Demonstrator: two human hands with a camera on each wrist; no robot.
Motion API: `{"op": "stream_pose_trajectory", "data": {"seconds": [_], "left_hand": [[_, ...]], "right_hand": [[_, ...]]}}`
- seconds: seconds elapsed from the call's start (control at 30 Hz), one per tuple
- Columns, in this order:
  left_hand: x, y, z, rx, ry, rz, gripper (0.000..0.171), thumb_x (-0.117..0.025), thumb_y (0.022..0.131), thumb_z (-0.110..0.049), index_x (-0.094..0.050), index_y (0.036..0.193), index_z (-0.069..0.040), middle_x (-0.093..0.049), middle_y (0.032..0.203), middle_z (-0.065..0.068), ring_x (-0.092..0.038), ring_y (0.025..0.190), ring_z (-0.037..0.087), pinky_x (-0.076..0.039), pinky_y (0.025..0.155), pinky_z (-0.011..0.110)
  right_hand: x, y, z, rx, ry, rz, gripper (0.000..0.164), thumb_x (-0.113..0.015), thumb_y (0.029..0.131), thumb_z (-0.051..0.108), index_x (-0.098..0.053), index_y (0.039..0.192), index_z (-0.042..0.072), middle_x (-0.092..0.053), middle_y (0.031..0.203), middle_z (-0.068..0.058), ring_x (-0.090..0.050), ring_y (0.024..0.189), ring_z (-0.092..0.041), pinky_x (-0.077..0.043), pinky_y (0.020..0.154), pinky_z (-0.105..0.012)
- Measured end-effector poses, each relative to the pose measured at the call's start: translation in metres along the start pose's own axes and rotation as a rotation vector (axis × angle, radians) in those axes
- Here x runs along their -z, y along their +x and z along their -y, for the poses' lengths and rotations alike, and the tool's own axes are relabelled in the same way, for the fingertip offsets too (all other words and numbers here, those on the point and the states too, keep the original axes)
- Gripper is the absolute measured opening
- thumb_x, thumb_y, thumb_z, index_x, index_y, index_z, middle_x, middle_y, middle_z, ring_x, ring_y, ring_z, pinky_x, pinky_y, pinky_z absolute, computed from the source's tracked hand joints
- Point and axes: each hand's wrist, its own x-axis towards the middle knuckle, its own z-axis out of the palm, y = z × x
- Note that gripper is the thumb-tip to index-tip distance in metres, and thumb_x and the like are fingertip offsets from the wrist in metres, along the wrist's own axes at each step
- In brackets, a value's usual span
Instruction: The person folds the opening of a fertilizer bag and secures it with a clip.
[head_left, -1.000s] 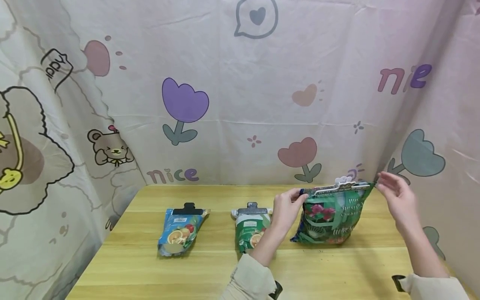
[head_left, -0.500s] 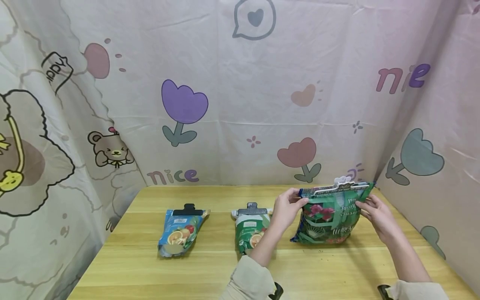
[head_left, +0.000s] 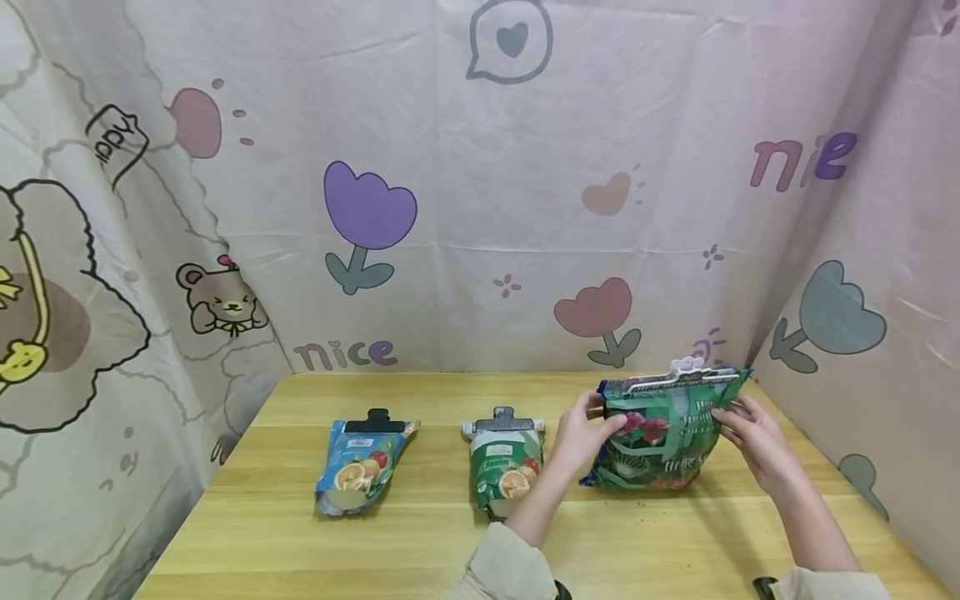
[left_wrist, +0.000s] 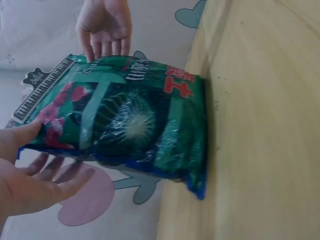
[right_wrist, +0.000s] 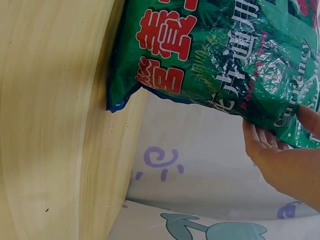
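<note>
A green plastic bag of potting soil (head_left: 660,442) stands on the table, its top closed by a white clip (head_left: 686,375). My left hand (head_left: 581,433) holds the bag's upper left edge, thumb on the front and fingers behind. At the right edge, my right hand (head_left: 757,437) holds the bag between thumb and fingers. In the left wrist view, the left fingers (left_wrist: 55,177) reach under the bag's blue-edged side. The right wrist view shows the right hand (right_wrist: 285,157) at the bag's side, with Chinese lettering across the front.
On the wooden table (head_left: 360,554) lie a blue pouch (head_left: 360,468) with a black clip (head_left: 375,422) and a green pouch (head_left: 504,475) with a grey clip (head_left: 504,421). Printed cloth walls (head_left: 480,317) enclose the back and sides. Dark crumbs (right_wrist: 111,129) dot the tabletop.
My right hand has come in from the bag's top right corner to its right side. The left hand has slid slightly down the left edge. The bag stays in nearly the same place.
</note>
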Motion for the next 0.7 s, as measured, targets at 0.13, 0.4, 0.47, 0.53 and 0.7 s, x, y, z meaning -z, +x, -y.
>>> {"op": "stream_pose_trajectory", "data": {"seconds": [0.13,0.4,0.47,0.53,0.7], "left_hand": [[-0.004,-0.005,0.007,0.052,0.016,0.046,0.050,-0.071,0.082,-0.022,-0.050,0.126,-0.008,-0.054,0.122,0.007,-0.052,0.110,0.026,-0.048,0.082,0.035],[-0.009,-0.009,0.023,0.084,0.100,0.125,0.069,-0.070,0.083,-0.023,-0.033,0.140,-0.011,-0.053,0.123,0.010,-0.052,0.109,0.027,-0.044,0.087,0.041],[-0.010,-0.010,0.028,0.087,0.100,0.133,0.069,-0.069,0.084,-0.022,-0.031,0.140,-0.010,-0.054,0.121,0.011,-0.052,0.109,0.027,-0.044,0.088,0.041],[-0.012,-0.010,0.032,0.094,0.094,0.133,0.068,-0.068,0.085,-0.021,-0.031,0.140,-0.010,-0.053,0.121,0.013,-0.052,0.109,0.029,-0.044,0.087,0.042],[-0.016,-0.010,0.038,0.129,0.086,0.101,0.061,-0.065,0.087,-0.019,-0.035,0.140,-0.012,-0.053,0.120,0.016,-0.049,0.111,0.033,-0.042,0.088,0.046]], "right_hand": [[0.001,0.000,-0.002,-0.062,-0.043,0.019,0.072,-0.047,0.096,0.010,0.007,0.138,-0.015,-0.047,0.122,-0.011,-0.049,0.091,0.011,-0.038,0.090,-0.016],[0.000,0.000,-0.009,-0.170,-0.096,0.076,0.069,-0.040,0.098,0.014,0.009,0.135,-0.019,0.005,0.142,-0.036,-0.046,0.108,-0.001,-0.033,0.099,-0.025],[0.000,0.000,-0.012,-0.178,-0.127,0.088,0.070,-0.041,0.098,0.014,0.009,0.136,-0.018,0.003,0.142,-0.036,-0.044,0.107,-0.003,-0.036,0.094,-0.022],[-0.002,-0.002,-0.015,-0.192,-0.164,0.101,0.072,-0.044,0.097,0.012,0.009,0.137,-0.015,0.000,0.142,-0.036,-0.037,0.117,-0.020,-0.036,0.097,-0.029],[-0.006,-0.004,-0.023,-0.201,-0.202,0.147,0.082,-0.051,0.092,0.008,0.013,0.142,-0.004,-0.008,0.139,-0.038,-0.030,0.121,-0.037,-0.026,0.098,-0.057]]}}
